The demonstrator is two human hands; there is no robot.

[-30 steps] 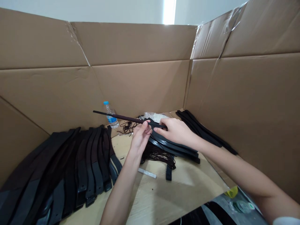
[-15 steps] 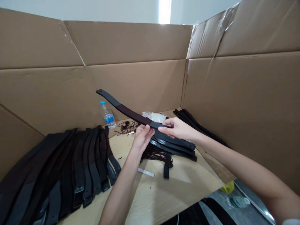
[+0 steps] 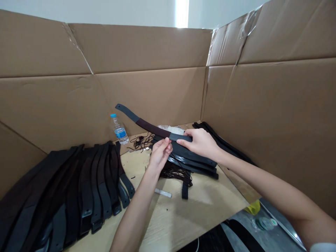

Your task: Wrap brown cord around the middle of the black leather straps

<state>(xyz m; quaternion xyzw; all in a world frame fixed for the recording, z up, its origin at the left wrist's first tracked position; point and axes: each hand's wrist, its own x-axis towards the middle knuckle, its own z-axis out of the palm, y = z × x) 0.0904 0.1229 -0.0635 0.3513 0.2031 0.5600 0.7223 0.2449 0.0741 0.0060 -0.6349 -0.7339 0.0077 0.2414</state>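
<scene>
Strap: one, dark, with a brown middle section and grey ends; held in the air over the middle of the surface, its free end rising toward the far left. Left hand: thumb and forefinger pinched on the strap at the seam between brown and grey. Right hand: fingers closed over the strap's near grey end, just beside the left hand. Stack: dark straps, lying directly under both hands, reaching toward the right edge. Row: many dark straps fanned along the left edge. Bundle: further straps in the far right corner. Bottle: clear, blue cap, upright at the far edge. Cords: dark tangle near the bottle. Bag: clear plastic, behind the hands. Stick: small, white, near the middle. Walls: cardboard, enclosing three sides.
</scene>
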